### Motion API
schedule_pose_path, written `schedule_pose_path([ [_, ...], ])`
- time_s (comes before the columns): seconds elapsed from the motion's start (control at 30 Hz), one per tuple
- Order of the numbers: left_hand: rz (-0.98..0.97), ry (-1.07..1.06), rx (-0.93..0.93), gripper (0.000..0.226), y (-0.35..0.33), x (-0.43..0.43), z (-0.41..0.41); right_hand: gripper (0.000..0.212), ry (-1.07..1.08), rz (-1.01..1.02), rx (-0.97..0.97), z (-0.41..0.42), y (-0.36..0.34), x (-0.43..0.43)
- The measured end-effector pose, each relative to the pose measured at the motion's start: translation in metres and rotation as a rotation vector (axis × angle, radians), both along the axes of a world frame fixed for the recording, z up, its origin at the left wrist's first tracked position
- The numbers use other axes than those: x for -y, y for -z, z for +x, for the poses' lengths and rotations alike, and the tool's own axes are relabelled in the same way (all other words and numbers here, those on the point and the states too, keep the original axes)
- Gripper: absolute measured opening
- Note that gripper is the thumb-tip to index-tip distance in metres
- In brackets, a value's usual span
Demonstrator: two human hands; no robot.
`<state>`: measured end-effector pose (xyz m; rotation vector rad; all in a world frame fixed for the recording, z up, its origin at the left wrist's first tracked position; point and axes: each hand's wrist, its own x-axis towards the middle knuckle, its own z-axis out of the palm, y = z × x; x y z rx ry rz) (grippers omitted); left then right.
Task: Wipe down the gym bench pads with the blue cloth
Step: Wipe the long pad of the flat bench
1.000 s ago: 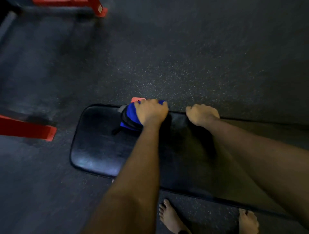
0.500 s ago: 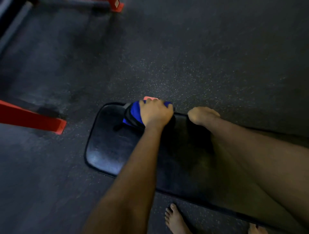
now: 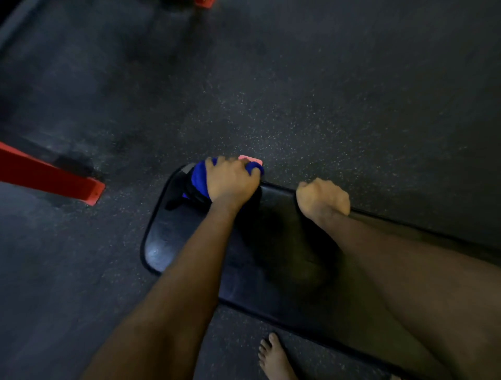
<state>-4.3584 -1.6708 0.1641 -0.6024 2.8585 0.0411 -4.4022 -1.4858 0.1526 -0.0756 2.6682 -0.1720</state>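
Bench pad [image 3: 173, 244]: 1 counted. Black, glossy, with rounded corners, running from centre to lower right.
Blue cloth [image 3: 199, 177]: 1 counted. Bunched at the pad's far edge near its rounded end. Dark fabric sits just below the blue; cannot tell whether it is part of the same cloth.
Hands: 2 counted, both bare.
Left hand [image 3: 230, 180]: on top of the cloth, fingers curled over it and gripping, pressing it onto the pad.
Right hand [image 3: 322, 196]: well apart from the cloth, further along the same far edge, fingers curled over the pad's rim and holding it.
Obstruction: both forearms cross the pad and hide much of its middle. The left hand covers most of the cloth.
Red bar [image 3: 48, 176]: 1 at left, lying on the floor, apart from the pad.
Red piece [image 3: 204, 2]: 1 at the top edge, mostly cut off.
Pink tab [image 3: 250, 159]: 1, just beyond the cloth; unidentified.
Bare foot [image 3: 273, 358]: 1 plainly seen, on the near side of the pad.
Floor [image 3: 298, 95]: dark, speckled.
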Motion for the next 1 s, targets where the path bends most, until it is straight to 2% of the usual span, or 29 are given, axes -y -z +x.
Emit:
schedule_pose_path([
  [0.07,0.102,0.152,-0.016,0.040,-0.004,0.017,0.007,0.052,-0.003,-0.005,0.007,0.000,-0.003,0.000],
  [0.1,0.146,0.161,-0.003,0.041,-0.006,0.032,0.007,0.051,-0.002,-0.009,0.014,0.001,-0.004,0.000],
  [0.23,0.066,-0.132,0.026,0.040,-0.002,0.080,0.005,0.049,-0.007,-0.004,0.007,0.002,-0.005,-0.001],
  [0.33,-0.043,-0.171,0.002,0.040,0.000,0.048,-0.002,0.049,-0.015,0.002,0.002,0.003,-0.008,0.000],
  [0.4,-0.015,-0.064,-0.020,0.039,-0.002,0.018,-0.003,0.049,-0.009,-0.001,0.002,0.004,-0.009,0.001],
  [0.47,0.066,0.137,-0.038,0.037,-0.003,0.009,0.004,0.049,-0.003,-0.009,-0.002,0.004,-0.008,0.000],
  [0.53,0.181,0.271,0.010,0.036,-0.007,0.033,0.006,0.048,-0.001,-0.025,-0.007,0.004,-0.007,-0.001],
  [0.57,0.213,0.271,0.038,0.036,-0.006,0.051,0.007,0.048,-0.011,-0.024,-0.014,0.004,-0.007,-0.001],
  [0.63,0.202,0.136,0.060,0.034,-0.006,0.083,0.008,0.048,-0.021,-0.018,-0.026,0.004,-0.004,-0.002],
  [0.7,0.177,-0.060,-0.015,0.029,-0.005,0.096,0.013,0.049,-0.015,-0.018,-0.021,0.003,-0.002,-0.001],
  [0.83,0.076,-0.327,-0.056,0.039,0.001,0.065,0.019,0.046,0.017,-0.003,0.101,-0.001,-0.007,0.002],
  [0.93,0.010,-0.408,-0.110,0.043,0.004,0.046,0.024,0.047,0.040,-0.004,0.172,-0.008,-0.018,0.026],
  [1.0,0.045,-0.379,-0.097,0.044,0.003,0.051,0.028,0.049,-0.042,-0.118,0.154,-0.015,-0.019,0.069],
])
